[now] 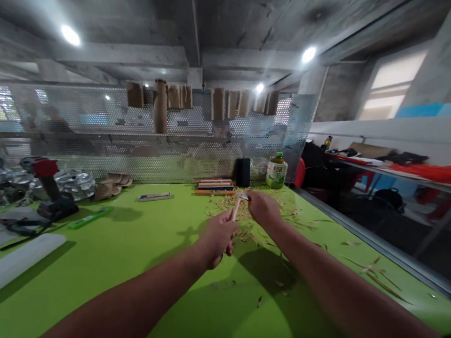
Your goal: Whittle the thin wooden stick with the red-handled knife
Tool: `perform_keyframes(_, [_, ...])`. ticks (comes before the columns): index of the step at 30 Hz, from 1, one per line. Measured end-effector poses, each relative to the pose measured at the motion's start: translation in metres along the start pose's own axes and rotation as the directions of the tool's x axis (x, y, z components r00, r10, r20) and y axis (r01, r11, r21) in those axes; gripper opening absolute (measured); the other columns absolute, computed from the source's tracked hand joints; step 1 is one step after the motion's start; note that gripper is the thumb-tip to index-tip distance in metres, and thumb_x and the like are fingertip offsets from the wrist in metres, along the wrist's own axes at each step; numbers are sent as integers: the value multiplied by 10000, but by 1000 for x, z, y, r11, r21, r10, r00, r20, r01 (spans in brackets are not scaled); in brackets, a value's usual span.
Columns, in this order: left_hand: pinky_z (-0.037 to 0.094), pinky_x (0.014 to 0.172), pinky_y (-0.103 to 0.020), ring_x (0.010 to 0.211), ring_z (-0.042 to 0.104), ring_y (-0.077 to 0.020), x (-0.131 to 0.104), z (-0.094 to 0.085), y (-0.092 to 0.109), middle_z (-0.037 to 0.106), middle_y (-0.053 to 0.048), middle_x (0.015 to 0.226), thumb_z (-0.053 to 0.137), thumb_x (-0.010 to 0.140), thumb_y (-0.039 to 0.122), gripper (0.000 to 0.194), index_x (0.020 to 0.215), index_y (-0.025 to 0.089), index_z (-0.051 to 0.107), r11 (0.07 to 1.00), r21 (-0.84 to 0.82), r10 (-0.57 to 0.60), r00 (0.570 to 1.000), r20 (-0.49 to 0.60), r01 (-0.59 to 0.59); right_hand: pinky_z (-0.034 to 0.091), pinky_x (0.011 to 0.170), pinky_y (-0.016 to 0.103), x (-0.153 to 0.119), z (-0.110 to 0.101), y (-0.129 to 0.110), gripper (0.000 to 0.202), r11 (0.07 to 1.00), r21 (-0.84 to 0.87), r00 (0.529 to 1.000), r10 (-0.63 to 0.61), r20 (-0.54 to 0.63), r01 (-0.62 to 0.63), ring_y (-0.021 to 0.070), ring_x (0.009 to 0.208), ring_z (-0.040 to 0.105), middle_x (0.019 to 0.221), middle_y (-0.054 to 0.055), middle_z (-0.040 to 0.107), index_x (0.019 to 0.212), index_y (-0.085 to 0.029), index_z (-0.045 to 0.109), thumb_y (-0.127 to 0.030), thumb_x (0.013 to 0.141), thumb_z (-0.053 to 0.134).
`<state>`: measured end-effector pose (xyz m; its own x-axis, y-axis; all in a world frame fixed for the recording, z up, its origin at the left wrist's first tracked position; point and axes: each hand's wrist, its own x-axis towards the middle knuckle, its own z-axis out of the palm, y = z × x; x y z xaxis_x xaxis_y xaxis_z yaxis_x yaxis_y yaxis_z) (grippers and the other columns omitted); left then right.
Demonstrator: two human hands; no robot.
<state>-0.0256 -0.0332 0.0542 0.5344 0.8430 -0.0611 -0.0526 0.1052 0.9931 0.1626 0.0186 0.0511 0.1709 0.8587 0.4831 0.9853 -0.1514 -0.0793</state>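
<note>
In the head view my left hand (219, 238) is closed around a slim pale wooden stick (236, 209), whose far end points up and away from me. My right hand (264, 207) is closed on a small knife (244, 197); only a short bit of its metal blade shows at the fingers, close to the tip of the stick. The knife's handle is hidden in my fist. Curly wood shavings (250, 234) lie scattered under and around both hands on the green tabletop (174, 310).
Behind my hands stand an orange tray of sticks (213, 189), a black block (244, 172) and a green-capped bottle (276, 171). To the left are a red-and-black power drill (49, 187), a white bar (24, 263) and a green level (91, 217). A perforated metal panel (137, 155) closes the back.
</note>
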Motion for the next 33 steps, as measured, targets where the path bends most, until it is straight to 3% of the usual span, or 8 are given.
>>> perform_keyframes(3, [317,365,-160,393,323,-42,-11,4,4,453,60,609,497,842,193,582,1414,153,399,1000,-16,-7,998,64,8,379,703,273,9,3,21,363,990,47,989,133,60,-136,212,864,632,985,120,702,1095,-195,664,-234,918,350])
perform_keyframes(5, [324,360,-163,389,330,-41,-18,9,6,468,58,616,516,834,211,588,1408,154,406,999,-28,23,988,155,-19,381,666,275,15,2,45,376,949,51,942,301,149,-311,226,857,643,1011,138,700,1108,-178,667,-191,890,361])
perform_keyframes(8, [334,355,-170,375,298,-46,-18,11,5,439,78,588,510,820,208,601,1405,151,385,994,-94,69,981,180,-53,379,651,280,20,-1,71,374,919,77,920,376,112,-385,254,902,643,1041,156,694,1123,-164,667,-234,889,383])
perform_keyframes(11, [352,381,-166,394,313,-52,-7,2,2,430,78,586,489,817,213,574,1376,148,377,984,-171,76,987,145,-51,382,662,272,16,-1,61,385,935,149,947,317,46,-320,244,897,646,999,144,705,1148,-175,662,-302,912,385])
perform_keyframes(15, [327,393,-155,397,332,-44,7,-12,0,447,74,619,477,811,223,512,1315,208,393,984,-171,70,995,76,-56,384,680,253,-1,-1,12,352,975,208,997,80,24,-83,212,863,640,979,78,717,1137,-240,666,-313,911,406])
perform_keyframes(21, [296,363,-179,350,295,-40,18,-18,-2,412,90,580,480,763,196,207,970,198,492,978,-175,117,993,30,-110,361,650,239,-30,-10,-39,311,983,130,981,-145,130,128,178,774,634,893,60,716,1032,-244,667,-266,915,379])
perform_keyframes(25, [283,346,-186,331,293,-40,21,-17,-4,412,92,553,502,709,177,133,831,201,456,975,-177,134,991,-8,-133,366,671,238,-36,-14,-46,317,974,105,956,-220,192,203,174,809,634,939,68,708,1040,-239,644,-279,943,345])
perform_keyframes(33, [235,330,-172,337,273,-43,1,-1,14,371,102,535,478,747,165,161,902,199,452,982,-178,64,998,-16,-66,353,671,255,-29,-16,-38,288,981,36,978,-191,89,188,187,820,618,976,92,691,1094,-203,598,-248,927,367])
